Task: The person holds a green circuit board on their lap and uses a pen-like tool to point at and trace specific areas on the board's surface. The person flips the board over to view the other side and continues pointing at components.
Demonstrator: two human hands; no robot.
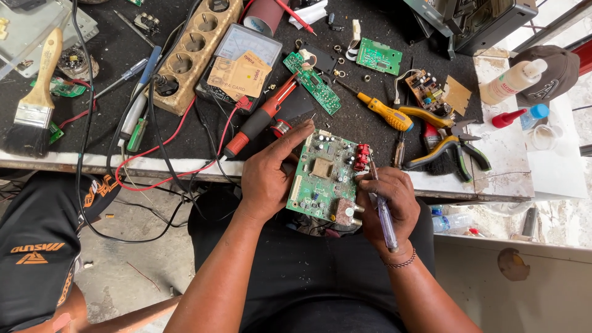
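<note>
Left hand (266, 176) clasped round green circuit board (324, 179), right hand (388, 200) closed on clear-handled screwdriver (383, 209) at its right edge.

Tan rectangular cardboard card (238, 75) lies on grey meter screen (245, 42), bench rear centre. White labelled plastic bottle (513, 81) lies near the bench's right edge.

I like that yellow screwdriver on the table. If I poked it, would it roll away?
Probably only a little. The yellow screwdriver has a rounded handle, so it could roll, but it lies on a dark mat that looks soft, and the pliers beside it would likely stop it. It looks stiff and light enough to lift easily.
</note>
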